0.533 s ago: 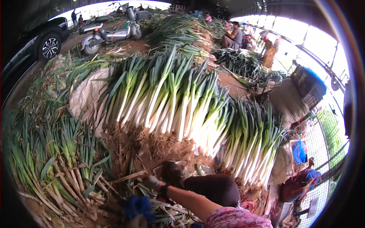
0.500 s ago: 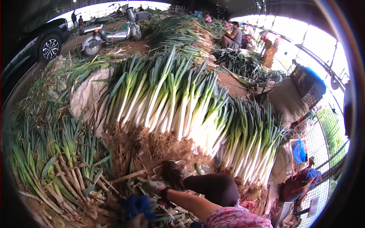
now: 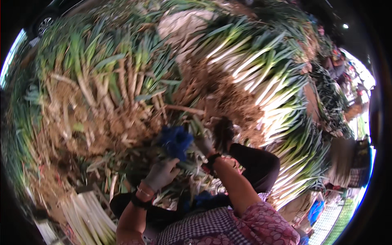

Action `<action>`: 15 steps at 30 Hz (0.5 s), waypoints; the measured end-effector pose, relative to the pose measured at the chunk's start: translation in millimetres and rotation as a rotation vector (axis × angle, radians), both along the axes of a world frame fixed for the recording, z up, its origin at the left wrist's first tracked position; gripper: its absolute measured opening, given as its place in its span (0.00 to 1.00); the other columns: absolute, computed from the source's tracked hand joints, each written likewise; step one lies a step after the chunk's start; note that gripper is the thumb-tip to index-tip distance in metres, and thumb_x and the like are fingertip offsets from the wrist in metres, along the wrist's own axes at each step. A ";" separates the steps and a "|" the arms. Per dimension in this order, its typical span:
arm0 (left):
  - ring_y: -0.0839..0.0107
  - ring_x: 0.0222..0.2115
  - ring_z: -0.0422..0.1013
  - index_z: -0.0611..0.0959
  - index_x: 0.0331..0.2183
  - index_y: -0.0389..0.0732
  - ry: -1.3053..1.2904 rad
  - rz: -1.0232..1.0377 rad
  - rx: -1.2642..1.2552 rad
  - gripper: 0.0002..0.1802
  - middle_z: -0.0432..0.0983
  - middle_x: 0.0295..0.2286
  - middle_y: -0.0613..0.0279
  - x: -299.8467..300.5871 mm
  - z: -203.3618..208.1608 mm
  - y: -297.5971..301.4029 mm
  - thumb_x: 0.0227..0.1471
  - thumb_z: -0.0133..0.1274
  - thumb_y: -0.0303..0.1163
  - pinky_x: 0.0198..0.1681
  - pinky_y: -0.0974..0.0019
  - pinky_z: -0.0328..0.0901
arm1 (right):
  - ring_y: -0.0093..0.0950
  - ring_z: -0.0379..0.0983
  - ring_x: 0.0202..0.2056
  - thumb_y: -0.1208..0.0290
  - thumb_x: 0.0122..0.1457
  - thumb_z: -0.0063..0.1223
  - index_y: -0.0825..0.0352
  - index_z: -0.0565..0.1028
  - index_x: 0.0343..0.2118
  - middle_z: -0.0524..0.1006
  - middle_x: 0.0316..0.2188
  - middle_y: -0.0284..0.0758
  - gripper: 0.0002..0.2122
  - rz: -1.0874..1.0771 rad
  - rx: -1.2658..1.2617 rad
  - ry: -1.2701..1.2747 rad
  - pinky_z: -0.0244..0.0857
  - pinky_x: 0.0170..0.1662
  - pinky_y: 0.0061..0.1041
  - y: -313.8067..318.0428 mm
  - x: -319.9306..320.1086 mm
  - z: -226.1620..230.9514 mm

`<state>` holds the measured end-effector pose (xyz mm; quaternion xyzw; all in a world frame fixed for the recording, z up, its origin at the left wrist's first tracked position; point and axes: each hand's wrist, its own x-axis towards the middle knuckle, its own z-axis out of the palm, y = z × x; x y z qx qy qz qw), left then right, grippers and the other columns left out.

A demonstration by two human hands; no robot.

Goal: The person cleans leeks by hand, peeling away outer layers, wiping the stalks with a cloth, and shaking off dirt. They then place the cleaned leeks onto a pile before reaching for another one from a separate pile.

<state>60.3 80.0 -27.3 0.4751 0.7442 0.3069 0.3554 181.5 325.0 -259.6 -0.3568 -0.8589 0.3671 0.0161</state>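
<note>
Holding the left hand (image 3: 160, 175), in a pale glove, just nearer the body than the blue bundle (image 3: 174, 141) and slightly to its left. Curling the left grip loosely, being unable to tell whether touching the bundle or pinching anything. Reaching with the right hand (image 3: 203, 145) just to the right of the bundle, near a pale green stalk (image 3: 199, 126); being unable to tell, through the blur, whether closing that grip on the stalk or only resting beside it. Wearing 2 black wristbands (image 3: 141, 202), 1 on each arm, both nearer the body than the bundle.

Facing a heap of brown-stemmed leeks (image 3: 90, 81) to the left of the bundle and beyond it, leafy tops pointing away. Facing also a long row of white leeks (image 3: 253, 77) to the right of the bundle and beyond it, with brown roots (image 3: 237, 96) turning toward the bundle. Keeping a dark shoe (image 3: 223, 132) and a bent knee (image 3: 259, 163) to the right of the bundle. Having a brown stick (image 3: 185, 109) lying just beyond the bundle, a pale sack (image 3: 181, 24) well beyond it, and a stack of cut pale stalks (image 3: 87, 216) lying nearer the body, to its left.
</note>
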 end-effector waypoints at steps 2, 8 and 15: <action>0.53 0.31 0.73 0.77 0.42 0.37 0.064 0.042 0.050 0.18 0.76 0.29 0.49 -3.7 -5.7 -20.4 0.49 0.54 0.35 0.35 0.59 0.67 | 0.36 0.73 0.43 0.60 0.58 0.49 0.65 0.70 0.47 0.76 0.43 0.43 0.18 -0.005 0.029 -0.126 0.66 0.44 0.33 -7.9 -13.7 -9.0; 0.52 0.36 0.72 0.76 0.42 0.39 0.074 0.039 0.032 0.17 0.75 0.33 0.50 2.4 -6.1 -44.6 0.51 0.52 0.38 0.39 0.57 0.66 | 0.30 0.71 0.43 0.64 0.54 0.56 0.64 0.70 0.47 0.76 0.41 0.36 0.18 0.293 0.313 0.118 0.64 0.48 0.32 -75.9 -43.8 -19.2; 0.50 0.37 0.72 0.75 0.41 0.38 0.063 0.112 -0.068 0.17 0.74 0.35 0.47 -2.4 -3.8 -64.9 0.51 0.49 0.37 0.41 0.53 0.65 | 0.20 0.69 0.23 0.74 0.49 0.56 0.68 0.80 0.29 0.76 0.24 0.30 0.05 -0.158 -1.067 0.327 0.60 0.25 0.19 -33.8 -104.6 106.6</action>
